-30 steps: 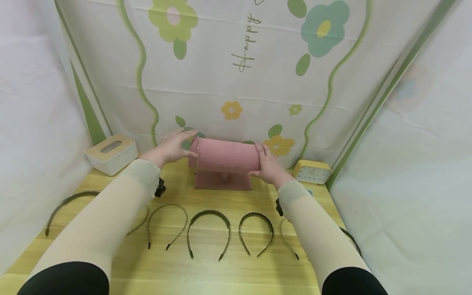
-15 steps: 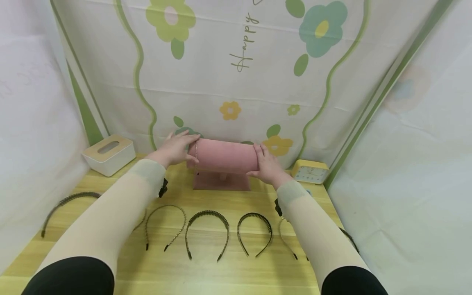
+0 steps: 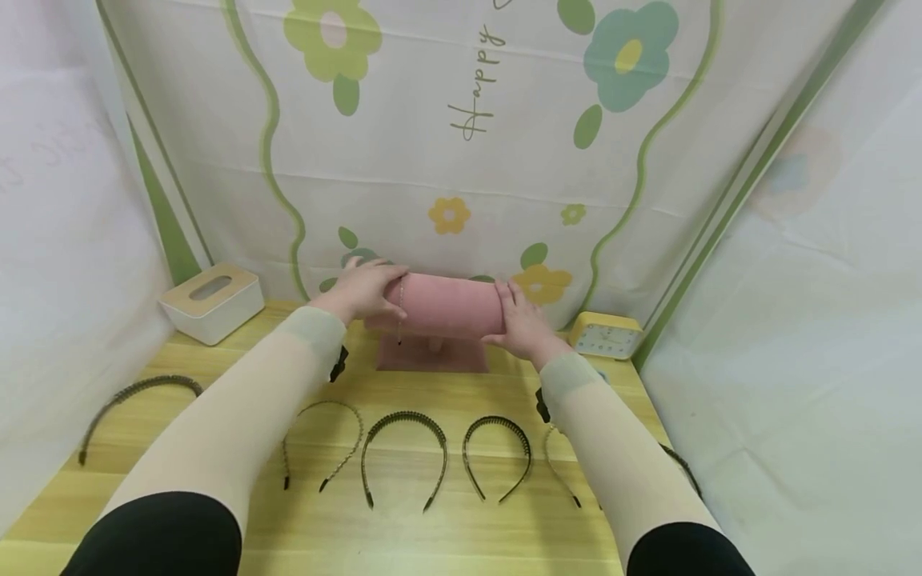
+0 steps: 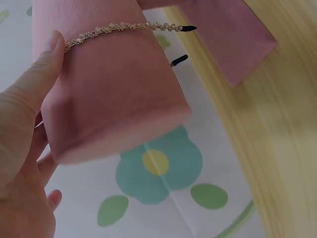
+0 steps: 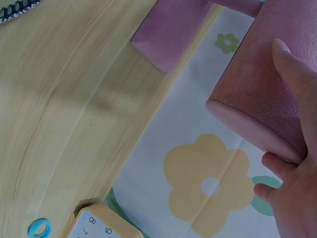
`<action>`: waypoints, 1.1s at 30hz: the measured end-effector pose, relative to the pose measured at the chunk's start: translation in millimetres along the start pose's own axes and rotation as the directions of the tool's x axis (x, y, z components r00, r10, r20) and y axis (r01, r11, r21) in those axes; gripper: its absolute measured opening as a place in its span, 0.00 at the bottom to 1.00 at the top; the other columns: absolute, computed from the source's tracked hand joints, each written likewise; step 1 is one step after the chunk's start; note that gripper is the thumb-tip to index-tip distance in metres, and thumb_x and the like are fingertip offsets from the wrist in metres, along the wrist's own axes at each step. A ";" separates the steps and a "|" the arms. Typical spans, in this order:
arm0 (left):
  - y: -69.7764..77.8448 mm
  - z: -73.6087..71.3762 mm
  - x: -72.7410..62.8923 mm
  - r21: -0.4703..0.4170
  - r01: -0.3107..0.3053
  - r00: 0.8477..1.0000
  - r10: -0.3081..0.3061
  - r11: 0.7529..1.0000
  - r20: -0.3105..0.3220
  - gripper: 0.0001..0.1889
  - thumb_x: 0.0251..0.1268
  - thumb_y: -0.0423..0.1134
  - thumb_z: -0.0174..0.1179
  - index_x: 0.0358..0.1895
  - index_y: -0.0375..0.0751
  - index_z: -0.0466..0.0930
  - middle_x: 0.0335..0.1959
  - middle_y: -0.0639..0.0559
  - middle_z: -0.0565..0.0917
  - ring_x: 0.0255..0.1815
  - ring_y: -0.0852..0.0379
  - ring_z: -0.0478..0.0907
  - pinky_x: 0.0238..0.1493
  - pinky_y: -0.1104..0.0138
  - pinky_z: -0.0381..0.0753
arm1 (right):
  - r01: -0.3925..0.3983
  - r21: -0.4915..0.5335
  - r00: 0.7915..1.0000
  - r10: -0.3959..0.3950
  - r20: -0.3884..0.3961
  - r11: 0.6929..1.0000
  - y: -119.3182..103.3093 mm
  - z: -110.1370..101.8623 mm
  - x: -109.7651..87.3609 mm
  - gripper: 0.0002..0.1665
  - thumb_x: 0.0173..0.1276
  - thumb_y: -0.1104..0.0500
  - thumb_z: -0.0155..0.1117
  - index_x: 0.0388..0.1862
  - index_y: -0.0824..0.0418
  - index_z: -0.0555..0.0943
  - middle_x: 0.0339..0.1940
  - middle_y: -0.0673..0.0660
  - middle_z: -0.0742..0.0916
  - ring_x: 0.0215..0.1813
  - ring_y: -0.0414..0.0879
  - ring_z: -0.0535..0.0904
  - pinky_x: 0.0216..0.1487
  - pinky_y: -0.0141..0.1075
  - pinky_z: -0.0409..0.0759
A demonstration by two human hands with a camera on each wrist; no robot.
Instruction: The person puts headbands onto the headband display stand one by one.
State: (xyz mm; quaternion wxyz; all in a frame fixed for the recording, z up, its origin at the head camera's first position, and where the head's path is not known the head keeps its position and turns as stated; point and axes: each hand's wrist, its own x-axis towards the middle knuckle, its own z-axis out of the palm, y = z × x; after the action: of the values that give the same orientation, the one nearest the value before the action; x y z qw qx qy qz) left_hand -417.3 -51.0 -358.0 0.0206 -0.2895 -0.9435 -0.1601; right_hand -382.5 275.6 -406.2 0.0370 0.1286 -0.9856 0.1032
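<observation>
A pink padded roll stand (image 3: 454,306) stands against the back wall in the head view, its roll lying sideways over a flat base (image 3: 418,356). Near the roll's left end sits a thin beaded headband (image 4: 119,28), its dark tips hanging down. My left hand (image 3: 363,290) spans the roll's left part, thumb against the headband and other fingers partly hidden behind the roll. At the opposite end, my right hand (image 3: 528,328) grips the roll, with the thumb (image 5: 292,62) along its front and fingertips by the end face.
Several headbands (image 3: 405,416) lie in a row across the wooden table (image 3: 346,544). A tissue box (image 3: 214,304) stands back left, and a yellow clock (image 3: 607,336) back right. A small blue ring (image 5: 39,228) lies near the clock. Fabric walls (image 3: 389,160) close in the back and sides.
My left hand has moved rightward along the roll, and the headband has slid right with it. My right hand has stayed at the roll's right end.
</observation>
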 end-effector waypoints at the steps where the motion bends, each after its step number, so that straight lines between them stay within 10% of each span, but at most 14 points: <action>1: 2.3 1.9 2.7 -0.001 -0.010 1.000 0.010 1.000 -0.002 0.48 0.49 0.56 0.76 0.74 0.45 0.66 0.71 0.47 0.70 0.75 0.40 0.55 0.72 0.42 0.37 | -0.001 -0.002 1.000 0.001 -0.002 1.000 1.3 0.2 0.4 0.71 0.57 0.36 0.74 0.82 0.47 0.34 0.81 0.61 0.47 0.71 0.69 0.61 0.71 0.60 0.56; 33: 71.3 33.2 50.7 -0.060 -0.065 0.997 0.068 0.996 0.046 0.48 0.53 0.57 0.73 0.76 0.47 0.62 0.71 0.52 0.70 0.71 0.51 0.64 0.73 0.45 0.42 | -0.004 0.009 1.000 0.004 0.005 1.000 -2.2 -1.8 -1.3 0.69 0.58 0.37 0.74 0.82 0.51 0.37 0.81 0.62 0.47 0.67 0.69 0.67 0.67 0.62 0.63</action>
State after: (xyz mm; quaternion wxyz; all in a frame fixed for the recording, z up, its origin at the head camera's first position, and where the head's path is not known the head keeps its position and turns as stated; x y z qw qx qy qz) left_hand -418.2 42.5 -362.1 -0.0054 -0.3251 -0.9285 -0.1796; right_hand -380.6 274.2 -404.1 0.0340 0.1269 -0.9855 0.1073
